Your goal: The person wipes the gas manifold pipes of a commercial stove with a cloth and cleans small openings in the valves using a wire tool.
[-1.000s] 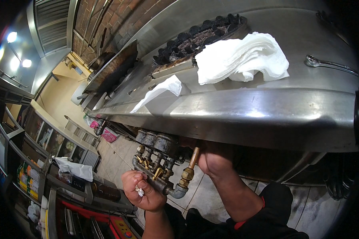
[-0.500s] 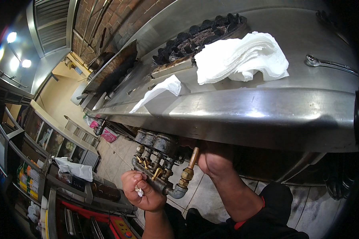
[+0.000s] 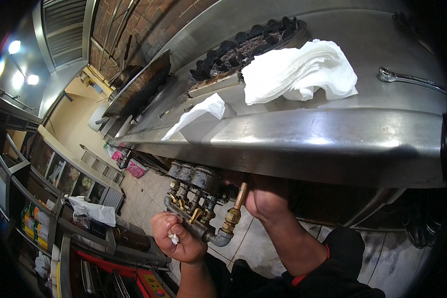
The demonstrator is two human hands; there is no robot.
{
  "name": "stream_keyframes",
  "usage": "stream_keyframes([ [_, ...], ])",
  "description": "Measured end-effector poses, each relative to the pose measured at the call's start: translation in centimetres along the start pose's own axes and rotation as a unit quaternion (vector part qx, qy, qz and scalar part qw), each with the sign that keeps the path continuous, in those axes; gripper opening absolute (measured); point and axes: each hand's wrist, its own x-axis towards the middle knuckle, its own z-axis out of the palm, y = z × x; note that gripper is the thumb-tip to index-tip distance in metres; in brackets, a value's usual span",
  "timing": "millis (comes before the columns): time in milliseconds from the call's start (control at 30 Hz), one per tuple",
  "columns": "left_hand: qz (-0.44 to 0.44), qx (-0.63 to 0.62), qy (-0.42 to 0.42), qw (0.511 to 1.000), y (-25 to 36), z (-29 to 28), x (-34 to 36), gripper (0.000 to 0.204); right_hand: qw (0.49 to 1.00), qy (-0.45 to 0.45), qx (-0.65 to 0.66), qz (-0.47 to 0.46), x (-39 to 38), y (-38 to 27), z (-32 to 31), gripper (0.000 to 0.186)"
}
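Note:
My left hand is closed around a small crumpled wad of white paper, beside the gas pipe manifold with its brass valves. My right hand reaches up under the front edge of the steel counter, next to a copper pipe. A brass fitting joins that pipe to the manifold's elbow. The counter edge and the hand itself hide my right fingers. Blackened round burner parts hang just above the valves.
On the steel counter lie a stack of white paper towels, a single sheet and a wrench. Behind them is a sooty burner ring. Shelving with bottles stands at the left. Below is a tiled floor.
Almost nothing differs. My right hand has shifted very slightly under the counter edge; my left hand stays in place with the wad of paper.

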Motion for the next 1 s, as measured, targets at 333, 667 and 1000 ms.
stream_keyframes([
  [333,-0.009,0.001,-0.010,1.000,0.3,-0.2,0.1,0.013,0.987,-0.032,-0.109,0.115,0.9,0.0,-4.8,0.018],
  [667,-0.007,0.002,-0.018,1.000,0.3,-0.2,0.2,0.013,0.974,-0.071,-0.070,0.205,0.7,0.5,-5.2,0.031],
  [1000,0.001,0.010,-0.002,1.000,0.2,0.0,0.1,0.013,0.927,-0.083,-0.292,0.222,0.3,-0.7,-0.8,0.030],
])
